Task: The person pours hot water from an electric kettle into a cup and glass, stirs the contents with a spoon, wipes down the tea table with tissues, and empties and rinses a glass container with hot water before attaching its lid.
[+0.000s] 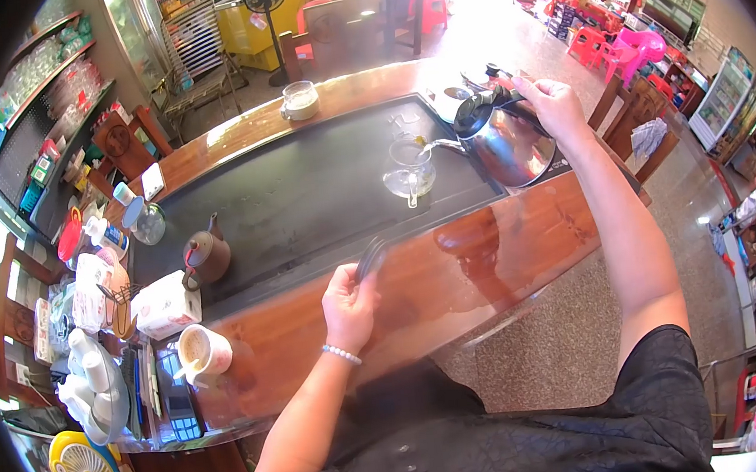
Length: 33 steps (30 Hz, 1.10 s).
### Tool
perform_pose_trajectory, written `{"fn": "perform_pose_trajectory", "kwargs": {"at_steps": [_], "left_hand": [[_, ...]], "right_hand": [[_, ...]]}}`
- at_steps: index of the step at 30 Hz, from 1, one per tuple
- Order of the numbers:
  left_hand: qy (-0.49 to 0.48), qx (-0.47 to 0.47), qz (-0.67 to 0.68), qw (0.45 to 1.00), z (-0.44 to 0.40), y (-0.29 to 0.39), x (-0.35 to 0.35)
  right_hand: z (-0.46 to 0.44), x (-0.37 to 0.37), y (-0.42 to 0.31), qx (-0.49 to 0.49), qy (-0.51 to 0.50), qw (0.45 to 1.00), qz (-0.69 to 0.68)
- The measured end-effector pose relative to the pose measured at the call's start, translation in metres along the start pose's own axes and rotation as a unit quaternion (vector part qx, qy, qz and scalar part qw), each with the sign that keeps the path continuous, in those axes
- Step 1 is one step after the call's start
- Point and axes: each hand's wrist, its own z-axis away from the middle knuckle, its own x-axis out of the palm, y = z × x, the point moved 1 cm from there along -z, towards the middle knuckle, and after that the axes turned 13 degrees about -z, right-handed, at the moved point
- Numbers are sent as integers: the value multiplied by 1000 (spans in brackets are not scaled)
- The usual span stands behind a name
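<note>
My right hand (555, 108) is closed on the handle of a shiny metal kettle (510, 146), which is tilted to the left. The kettle's spout reaches the mouth of a clear glass teapot (411, 181) on the dark tea tray (300, 180). My left hand (349, 310) pinches a dark, thin lid (370, 259) above the wooden table edge, apart from the glass teapot. Further left on the tray stands a brown clay teapot (207, 254). Whether water is flowing from the spout, I cannot tell.
A paper cup (204, 353) with a spoon, a tissue pack (166, 306) and a glass jar (146, 224) stand at the left. A glass cup (300, 102) sits on the far rim. Wooden chairs (637, 134) flank the table (419, 287).
</note>
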Motion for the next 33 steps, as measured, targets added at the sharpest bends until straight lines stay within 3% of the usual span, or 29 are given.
{"fn": "perform_pose_trajectory", "kwargs": {"at_steps": [13, 25, 31, 33], "left_hand": [[-2, 3, -3, 1000, 0, 1, 0], [3, 2, -1, 1000, 0, 1, 1], [4, 10, -1, 1000, 0, 0, 1], [4, 12, 2, 1000, 0, -1, 1]], "right_hand": [[6, -3, -55, -70, 13, 983, 169], [0, 6, -48, -98, 32, 979, 177], [5, 6, -35, -61, 34, 991, 118], [10, 5, -18, -8, 38, 999, -10]]}}
